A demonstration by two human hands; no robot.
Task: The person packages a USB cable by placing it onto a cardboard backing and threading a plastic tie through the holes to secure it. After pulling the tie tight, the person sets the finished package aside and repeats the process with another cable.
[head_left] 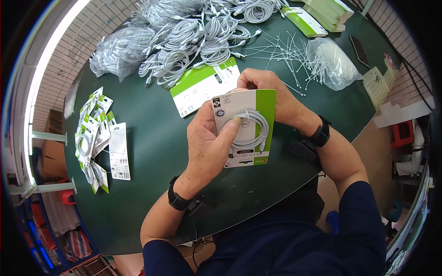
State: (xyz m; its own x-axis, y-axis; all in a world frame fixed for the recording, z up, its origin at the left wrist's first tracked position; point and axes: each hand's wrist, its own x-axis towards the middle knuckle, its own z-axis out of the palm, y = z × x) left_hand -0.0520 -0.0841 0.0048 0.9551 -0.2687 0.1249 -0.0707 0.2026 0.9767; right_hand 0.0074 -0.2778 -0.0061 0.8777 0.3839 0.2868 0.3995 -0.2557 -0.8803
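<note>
A white and green backing card (265,103) is held up over the table, tilted toward me. My left hand (205,145) grips its left side, with the thumb pressed on a coiled grey-white USB cable (264,125) lying against the card's face. Behind the card's top edge is my right hand (271,89), its fingers curled together; the card partly hides them, and what they pinch cannot be made out. Just beyond, a few similar backing cards (195,89) lie flat on the dark green table (152,138).
Coiled cables (184,41) and bagged cables (122,50) heap up at the far side. Loose white cable ties (287,53) spill beside a plastic bag of ties (331,64). Carded cables (94,133) pile at the left. Card stacks (306,20) and a phone (359,50) lie far right.
</note>
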